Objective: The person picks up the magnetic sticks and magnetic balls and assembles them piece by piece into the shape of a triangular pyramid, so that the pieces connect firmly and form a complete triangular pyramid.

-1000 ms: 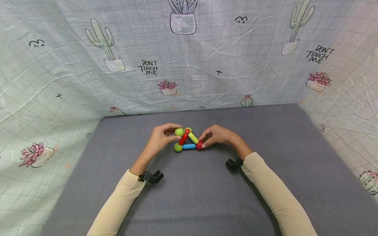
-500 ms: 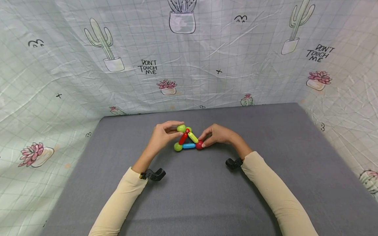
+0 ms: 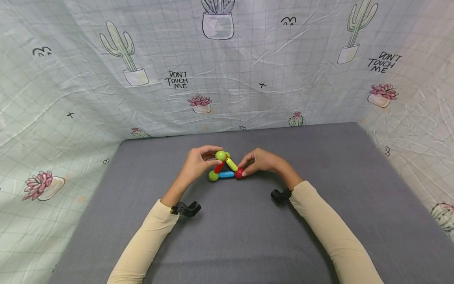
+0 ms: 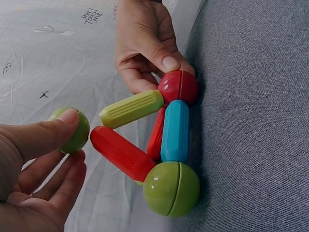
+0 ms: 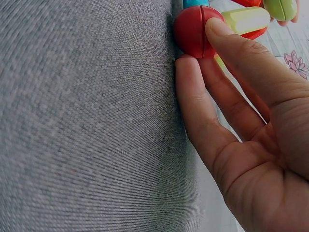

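My left hand [image 3: 196, 162] pinches a green ball [image 4: 78, 137] between thumb and fingers. In the left wrist view that ball sits right at the raised ends of a red magnetic rod [image 4: 123, 153] and a yellow rod [image 4: 133, 108]. On the table, a blue rod [image 4: 175, 130] joins a second green ball [image 4: 171, 188] to a red ball [image 5: 189, 32]. The leaning red rod rises from this green ball, the yellow one from the red ball. My right hand [image 3: 264, 161] grips the red ball. Behind, another red rod [image 4: 155, 137] is partly hidden.
A further green ball [image 3: 228, 155] peeks out behind the held one in the head view. Grey cloth [image 3: 227, 236] covers the table. A cactus-print curtain [image 3: 230, 67] hangs at the back and sides.
My left hand has moved slightly right, bringing its green ball from beside the raised rod ends to over them. My right hand keeps its hold on the red ball.
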